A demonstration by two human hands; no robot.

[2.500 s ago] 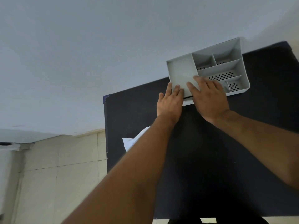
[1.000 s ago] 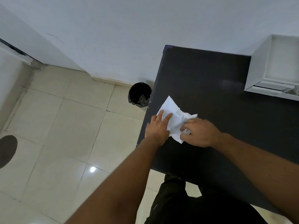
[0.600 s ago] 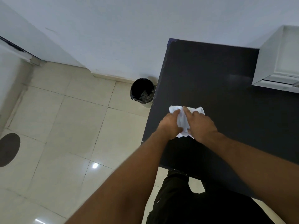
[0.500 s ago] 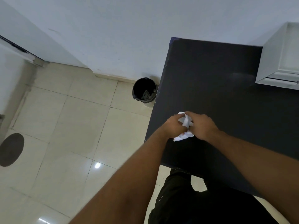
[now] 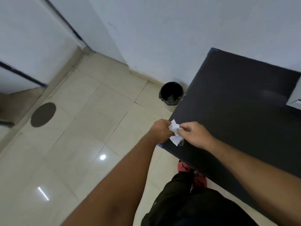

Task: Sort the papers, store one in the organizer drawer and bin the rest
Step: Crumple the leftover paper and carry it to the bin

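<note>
A crumpled white paper [image 5: 174, 132] is bunched between both hands over the near-left corner of the dark table [image 5: 236, 101]. My left hand [image 5: 160, 132] grips its left side in a fist. My right hand [image 5: 193, 134] pinches its right side with the fingertips. A small black bin [image 5: 171, 93] with a dark liner stands on the floor against the table's left side, beyond my hands. Only a corner of the white organizer [image 5: 295, 98] shows at the right edge of the frame; its drawer is out of sight.
Pale floor tiles [image 5: 81, 144] spread to the left, with a dark round mat [image 5: 43, 114] near a doorway. The wall runs behind the bin and table. My dark trousers and a red shoe [image 5: 192, 173] are below the table's near edge.
Both hands left the organizer, gathered the flat paper on the table and crumpled it into a wad. The wad has now moved left to the table's corner, and the view swung left.
</note>
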